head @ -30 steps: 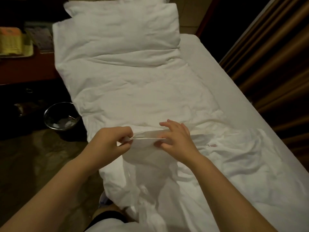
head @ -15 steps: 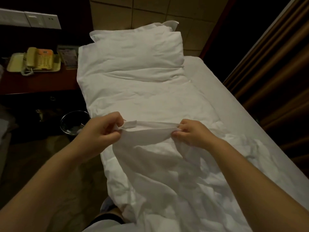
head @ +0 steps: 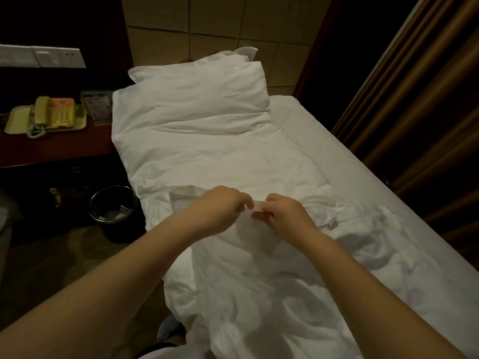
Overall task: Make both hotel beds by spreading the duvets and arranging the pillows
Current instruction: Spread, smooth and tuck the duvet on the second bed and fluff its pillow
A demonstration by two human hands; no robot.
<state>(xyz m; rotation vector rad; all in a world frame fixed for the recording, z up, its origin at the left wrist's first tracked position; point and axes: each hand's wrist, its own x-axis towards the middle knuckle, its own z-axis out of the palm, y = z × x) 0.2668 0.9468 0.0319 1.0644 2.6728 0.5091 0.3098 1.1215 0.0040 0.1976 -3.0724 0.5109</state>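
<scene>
**A:** Step in hand?
**B:** Spreading the duvet (head: 220, 156) on this bed (head: 363, 177). It lies bunched along the left half; the right half shows bare sheet.
**A:** Grip state?
**B:** Left hand (head: 220, 208) and right hand (head: 282, 216) sit close together mid-bed; each grip pinches the same duvet hem.
**A:** Next move?
**B:** Likely: part the hands along the hem, then draw it right to cover the sheet. The pillow (head: 202, 92) lies at the far end.

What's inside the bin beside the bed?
Pale crumpled scraps show inside the bin; its near wall and the dim light hide the bottom and what they are.
</scene>
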